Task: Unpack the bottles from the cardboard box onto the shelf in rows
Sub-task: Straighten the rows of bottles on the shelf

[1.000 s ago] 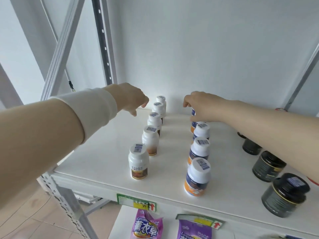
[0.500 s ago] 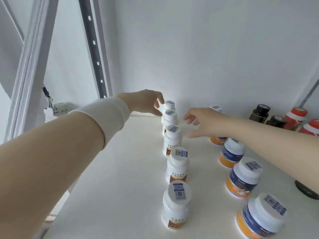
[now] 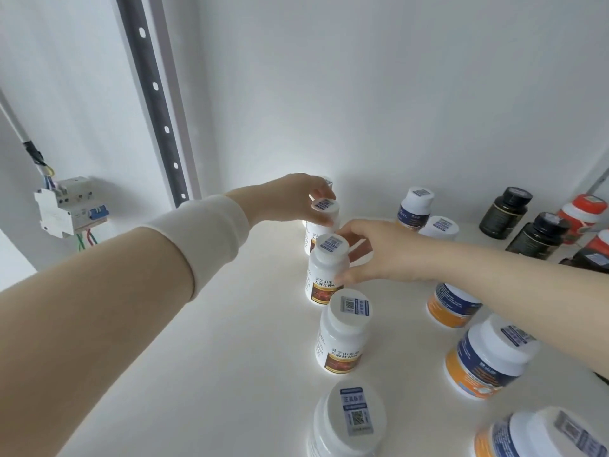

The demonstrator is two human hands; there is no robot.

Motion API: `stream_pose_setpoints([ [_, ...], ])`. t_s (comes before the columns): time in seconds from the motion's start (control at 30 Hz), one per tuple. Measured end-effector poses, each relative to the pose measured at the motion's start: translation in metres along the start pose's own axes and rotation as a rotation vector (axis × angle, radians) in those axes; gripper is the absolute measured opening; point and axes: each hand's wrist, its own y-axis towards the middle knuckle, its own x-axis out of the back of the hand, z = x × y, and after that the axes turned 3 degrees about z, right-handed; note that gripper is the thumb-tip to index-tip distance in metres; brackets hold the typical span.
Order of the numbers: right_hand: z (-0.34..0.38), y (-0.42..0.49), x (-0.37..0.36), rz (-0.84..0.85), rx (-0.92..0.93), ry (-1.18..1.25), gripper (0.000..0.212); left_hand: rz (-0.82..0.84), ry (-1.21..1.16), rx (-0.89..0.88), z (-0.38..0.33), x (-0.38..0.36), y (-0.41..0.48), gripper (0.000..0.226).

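Shelf (image 3: pixel 230 341): row of white bottles (image 3: pixel 342 341) running front to back;
Right hand (image 3: pixel 379 255): fingers curled round third white bottle (image 3: pixel 322 273), upright on shelf;
Left hand (image 3: pixel 286 201): fingers pinch fourth white bottle (image 3: pixel 324 206), just behind

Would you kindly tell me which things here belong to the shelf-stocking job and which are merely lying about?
Job: left hand, gripping a white plastic brown-labelled bottle; right hand, gripping the next brown-labelled bottle; white blue-and-orange-labelled bottles; white shelf board.
Lying about: black plastic bottles, red-capped bottles (both untouched); grey wall-mounted circuit breaker.
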Motion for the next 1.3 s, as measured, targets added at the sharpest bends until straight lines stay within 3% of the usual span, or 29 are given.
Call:
stream_pose_setpoints([
  [0.17,-0.005,0.005,-0.005,-0.049,0.037,-0.015,0.045,-0.027,0.038,-0.014,0.001,0.002,0.004,0.039],
  [0.87,-0.004,0.005,0.002,0.027,0.021,-0.029,0.041,-0.014,0.111,-0.006,0.001,0.003,0.005,0.045],
  [1.0,-0.002,0.0,0.004,0.01,-0.026,-0.111,0.055,0.034,0.155,0.012,-0.004,0.008,0.004,0.059],
  [1.13,0.002,-0.014,0.011,-0.054,-0.076,-0.189,0.066,0.05,0.337,0.007,-0.018,0.023,-0.009,0.057],
  [1.3,0.016,-0.043,0.019,-0.064,-0.054,-0.463,0.062,0.098,0.734,0.062,-0.036,0.038,-0.044,0.054],
])
